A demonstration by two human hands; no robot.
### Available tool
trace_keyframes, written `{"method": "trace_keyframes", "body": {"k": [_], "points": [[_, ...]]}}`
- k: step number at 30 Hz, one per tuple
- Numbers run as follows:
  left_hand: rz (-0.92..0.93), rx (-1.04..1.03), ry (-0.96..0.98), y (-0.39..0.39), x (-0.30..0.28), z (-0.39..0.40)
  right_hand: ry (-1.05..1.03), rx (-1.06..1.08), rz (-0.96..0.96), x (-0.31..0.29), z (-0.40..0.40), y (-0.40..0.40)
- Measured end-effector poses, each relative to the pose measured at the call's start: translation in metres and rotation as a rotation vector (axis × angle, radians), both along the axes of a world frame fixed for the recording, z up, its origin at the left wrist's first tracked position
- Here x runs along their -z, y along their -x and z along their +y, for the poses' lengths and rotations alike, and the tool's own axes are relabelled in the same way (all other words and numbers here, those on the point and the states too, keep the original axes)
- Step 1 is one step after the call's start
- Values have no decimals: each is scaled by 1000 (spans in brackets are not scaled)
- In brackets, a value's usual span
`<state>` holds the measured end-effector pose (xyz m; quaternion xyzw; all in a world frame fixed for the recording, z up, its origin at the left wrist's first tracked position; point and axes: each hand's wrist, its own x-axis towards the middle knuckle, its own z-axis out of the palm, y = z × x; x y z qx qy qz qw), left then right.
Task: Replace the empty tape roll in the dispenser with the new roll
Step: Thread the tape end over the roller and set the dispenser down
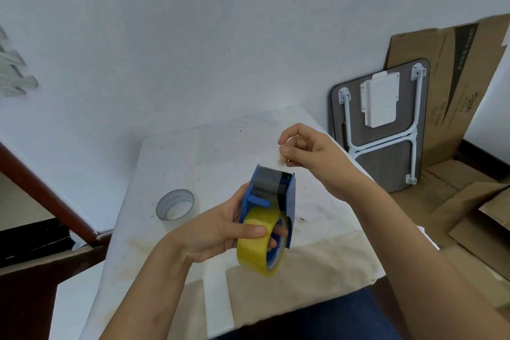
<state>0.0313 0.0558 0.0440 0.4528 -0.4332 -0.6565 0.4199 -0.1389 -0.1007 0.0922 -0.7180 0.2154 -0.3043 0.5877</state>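
A blue tape dispenser point(290, 196) is held upright above the white table point(209, 152), its toothed blade at the top. A yellowish new tape roll point(255, 254) sits in its lower part. My left hand point(220, 232) grips the dispenser and roll, thumb across the roll. Just above and right of the blade, my right hand point(306, 152) pinches the clear tape end point(280, 159) between thumb and fingers. The empty tape roll point(174, 205), a bare grey core, lies on the table to the left.
A folded small table point(386, 124) leans against the wall at the right, with flattened cardboard boxes point(455, 107) behind and beside it. A beige cloth point(303, 284) covers the table's near part. A brown wooden rail point(41, 190) runs at the left.
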Motion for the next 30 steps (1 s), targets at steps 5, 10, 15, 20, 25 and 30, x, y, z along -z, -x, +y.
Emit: {"method": "trace_keyframes", "body": {"k": [5,10,15,20,25,30], "points": [[-2,-20,8,2,-1,-2,-15,83,19,9,1,-1],[52,-17,30,4,-1,-1,-168,14,85,14,4,2],[92,-45,37,4,-2,1,-236,-72,133,18,10,-1],[128,-74,38,4,-7,1,-291,-77,121,19,11,-3],[183,-105,37,3,-11,-1,-391,-99,65,28,12,-2],[277,-174,25,2,-14,-4,-397,-205,63,30,18,0]]}}
